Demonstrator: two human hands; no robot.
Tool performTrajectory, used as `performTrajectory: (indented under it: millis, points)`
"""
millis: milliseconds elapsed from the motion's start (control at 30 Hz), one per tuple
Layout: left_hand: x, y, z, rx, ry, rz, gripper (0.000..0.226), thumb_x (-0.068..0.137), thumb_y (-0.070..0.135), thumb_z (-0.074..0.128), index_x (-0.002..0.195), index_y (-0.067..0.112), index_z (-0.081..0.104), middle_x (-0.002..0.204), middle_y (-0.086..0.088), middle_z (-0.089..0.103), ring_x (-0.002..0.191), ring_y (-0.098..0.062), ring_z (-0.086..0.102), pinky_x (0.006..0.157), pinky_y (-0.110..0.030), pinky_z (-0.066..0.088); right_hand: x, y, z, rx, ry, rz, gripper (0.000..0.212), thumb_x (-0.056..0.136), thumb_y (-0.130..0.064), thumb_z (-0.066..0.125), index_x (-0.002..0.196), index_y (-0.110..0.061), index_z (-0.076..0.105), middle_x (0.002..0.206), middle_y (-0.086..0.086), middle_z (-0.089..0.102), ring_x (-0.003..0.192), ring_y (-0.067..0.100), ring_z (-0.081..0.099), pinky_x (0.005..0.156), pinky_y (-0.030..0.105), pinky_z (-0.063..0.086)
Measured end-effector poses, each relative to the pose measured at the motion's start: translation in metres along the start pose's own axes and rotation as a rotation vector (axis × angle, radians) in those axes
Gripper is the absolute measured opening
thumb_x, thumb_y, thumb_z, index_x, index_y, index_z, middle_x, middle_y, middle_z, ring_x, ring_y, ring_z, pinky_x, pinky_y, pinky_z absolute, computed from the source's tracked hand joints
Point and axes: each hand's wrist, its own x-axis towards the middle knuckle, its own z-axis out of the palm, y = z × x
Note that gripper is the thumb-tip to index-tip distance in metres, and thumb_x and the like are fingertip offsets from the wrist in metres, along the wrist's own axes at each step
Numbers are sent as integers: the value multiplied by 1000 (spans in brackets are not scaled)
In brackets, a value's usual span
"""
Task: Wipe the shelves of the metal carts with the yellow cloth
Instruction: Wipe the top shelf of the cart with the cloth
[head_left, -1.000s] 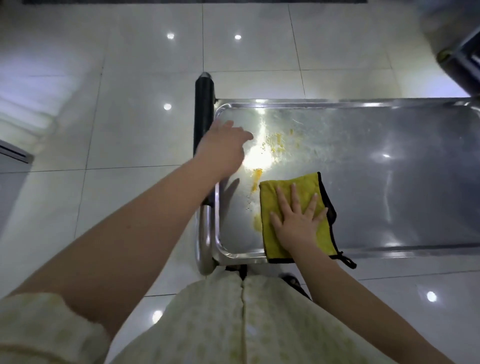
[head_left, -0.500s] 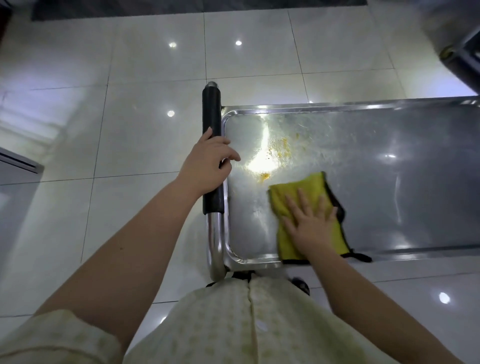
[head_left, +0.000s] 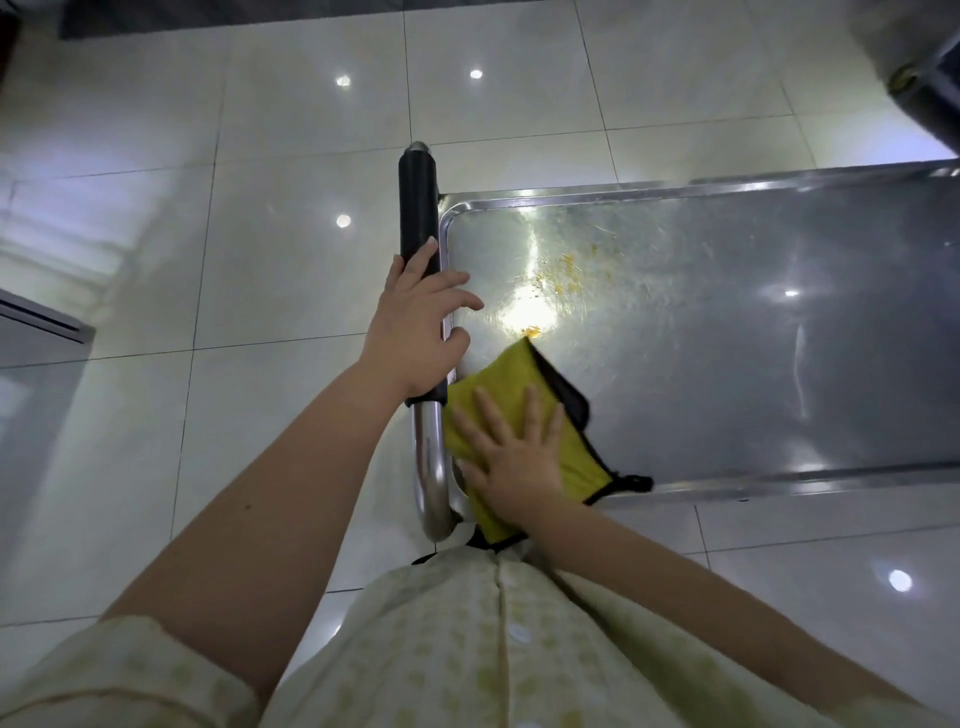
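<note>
The metal cart's top shelf lies below me, shiny, with orange-yellow smears near its left end. My right hand presses flat, fingers spread, on the yellow cloth with black trim at the shelf's near left corner. My left hand grips the cart handle, a black-sleeved bar along the left end, with the fingers curled over it toward the shelf.
Glossy white floor tiles surround the cart. A grey cabinet edge sits at the far left. A dark object stands at the top right beyond the cart. The chrome handle bend curves down by my body.
My left hand went from hovering over the shelf's left end to gripping the handle. My right hand slid the cloth left into the near corner, turning it; the smear near the cloth is smaller.
</note>
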Motion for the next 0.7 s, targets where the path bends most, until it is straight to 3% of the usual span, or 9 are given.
performTrajectory:
  millis: [67, 167, 233, 367, 500, 567, 700]
  points:
    - [-1, -3, 0, -33, 4, 6, 32, 80, 11, 61, 109, 21, 71, 136, 1, 56, 148, -24, 14, 120, -43, -4, 1, -13, 2, -8, -1, -79, 57, 91, -68, -2, 138, -54, -32, 157, -15, -22, 136, 48, -32, 102, 72, -20]
    - [1, -5, 0, -56, -3, 25, 32, 81, 9, 60, 109, 21, 71, 136, 2, 56, 148, -22, 12, 120, -39, -7, -1, 25, -3, 20, 65, 10, 56, 92, -64, 4, 137, -58, -28, 156, -20, -23, 138, 42, -32, 102, 68, -25]
    - [1, -5, 0, -52, -8, 28, 32, 82, 10, 59, 110, 22, 70, 137, 2, 55, 148, -21, 11, 120, -38, -8, -7, 77, -10, 81, 103, 219, 57, 94, -61, 10, 136, -59, -28, 155, -21, -24, 142, 40, -26, 104, 66, -25]
    - [3, -2, 1, 15, -31, 10, 33, 85, 16, 58, 115, 24, 68, 146, 1, 47, 149, -20, 5, 120, -38, -8, -42, 201, -32, 207, 118, 677, 56, 96, -63, 16, 144, -57, -12, 159, -21, -15, 146, 39, -12, 109, 70, -8]
    - [8, 1, 5, 238, -82, -9, 45, 89, 38, 56, 133, 32, 56, 161, 1, 16, 149, -22, -11, 119, -40, -10, -37, 218, -46, 375, 108, 908, 58, 93, -67, 15, 145, -58, -7, 160, -21, -14, 145, 43, -14, 110, 68, -10]
    - [10, 1, 7, 272, -85, -25, 50, 90, 45, 53, 138, 33, 50, 162, 0, 10, 148, -23, -16, 117, -39, -12, -15, 183, -47, 337, 110, 829, 58, 95, -65, 15, 147, -54, -7, 159, -20, -16, 144, 47, -14, 109, 69, -10]
    - [11, 0, 8, 269, -113, -46, 53, 89, 47, 56, 140, 34, 47, 162, -1, 9, 147, -24, -18, 115, -38, -14, 28, 74, -38, 174, 21, 328, 55, 93, -65, 5, 132, -59, -33, 151, -18, -32, 138, 50, -26, 102, 69, -24]
